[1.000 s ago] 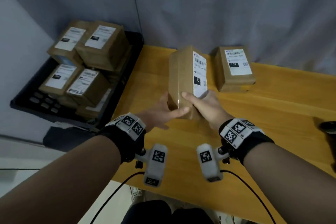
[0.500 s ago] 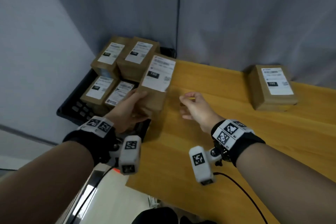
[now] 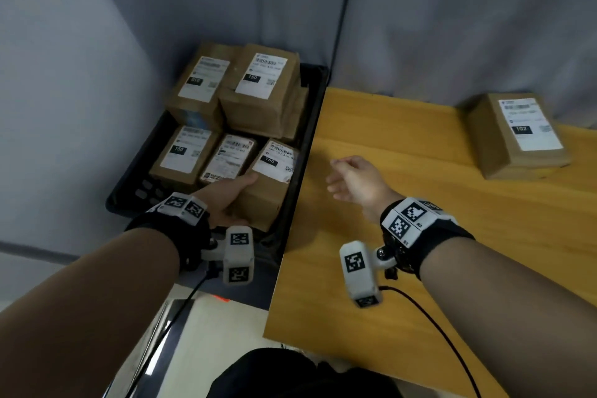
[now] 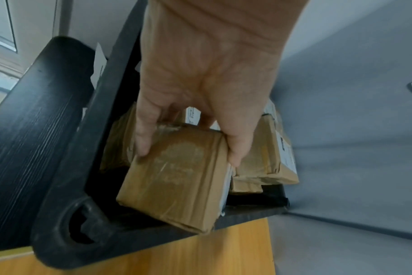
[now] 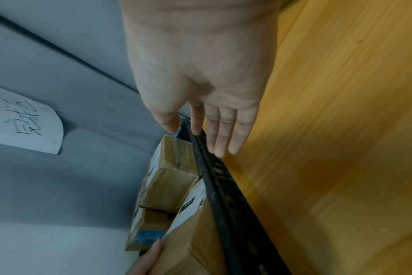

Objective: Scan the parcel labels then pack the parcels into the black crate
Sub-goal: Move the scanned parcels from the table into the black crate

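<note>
My left hand (image 3: 226, 197) grips a brown parcel (image 3: 268, 181) with a white label marked 150, inside the black crate (image 3: 310, 139) at its near right corner. In the left wrist view the fingers (image 4: 144, 134) and thumb clamp the parcel (image 4: 176, 176) from both sides, against the crate wall (image 4: 66, 167). Several labelled parcels (image 3: 258, 90) fill the crate in two layers. My right hand (image 3: 352, 181) hovers over the wooden table (image 3: 420, 236), fingers straight and holding nothing (image 5: 214, 134). One more labelled parcel (image 3: 520, 136), marked 102, lies at the table's back right.
The crate sits left of the table, below its level, against a grey fabric wall (image 3: 452, 26). A handwritten paper note (image 5: 24, 121) hangs on that wall. Cables trail from both wrist cameras. A pale floor and dark object lie below the table's front edge.
The left hand has carried the parcel from above the table's left edge down into the crate. The right hand let go of it a second ago and stays over the table.
</note>
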